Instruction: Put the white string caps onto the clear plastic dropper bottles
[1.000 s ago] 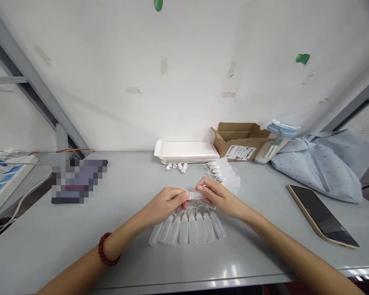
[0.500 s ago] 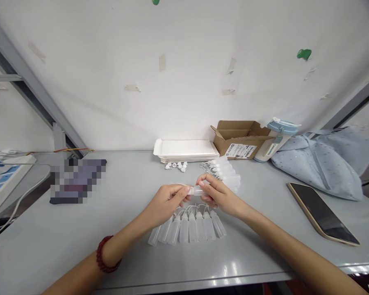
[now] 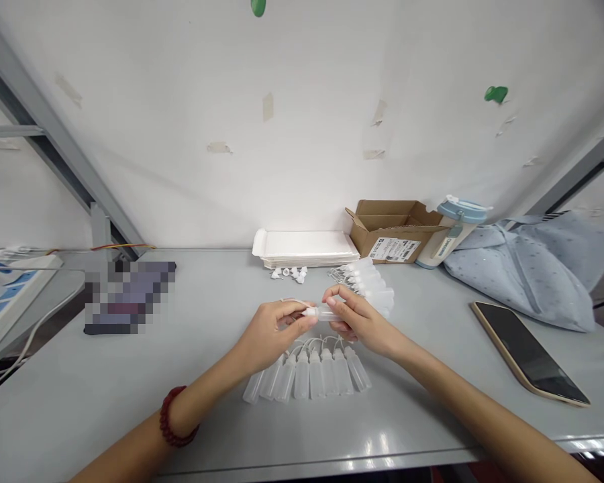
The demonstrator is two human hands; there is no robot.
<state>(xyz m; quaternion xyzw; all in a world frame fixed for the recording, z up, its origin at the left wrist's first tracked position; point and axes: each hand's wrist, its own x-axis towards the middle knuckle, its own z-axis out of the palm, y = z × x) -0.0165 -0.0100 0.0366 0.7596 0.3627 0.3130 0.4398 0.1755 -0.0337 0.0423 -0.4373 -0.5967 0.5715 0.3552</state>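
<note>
My right hand [image 3: 362, 323] holds a small clear plastic bottle [image 3: 326, 313] sideways above the grey table [image 3: 105, 389]. My left hand [image 3: 272, 332] pinches the bottle's white cap end with thumb and fingertips. Just below the hands lies a neat row of several capped clear bottles [image 3: 307, 376]. Behind my right hand sits a loose pile of more bottles [image 3: 370, 282]. Several small white caps [image 3: 289, 273] lie farther back.
A stack of white trays [image 3: 305, 247], an open cardboard box [image 3: 392, 231] and a blue-lidded cup [image 3: 450, 231] stand by the wall. A light blue cloth bag [image 3: 528, 268] and a phone [image 3: 528, 352] lie right. A blurred dark object [image 3: 125, 295] lies left.
Both hands stay on the bottle with only slight shifts; my left fingers have closed further round the cap end.
</note>
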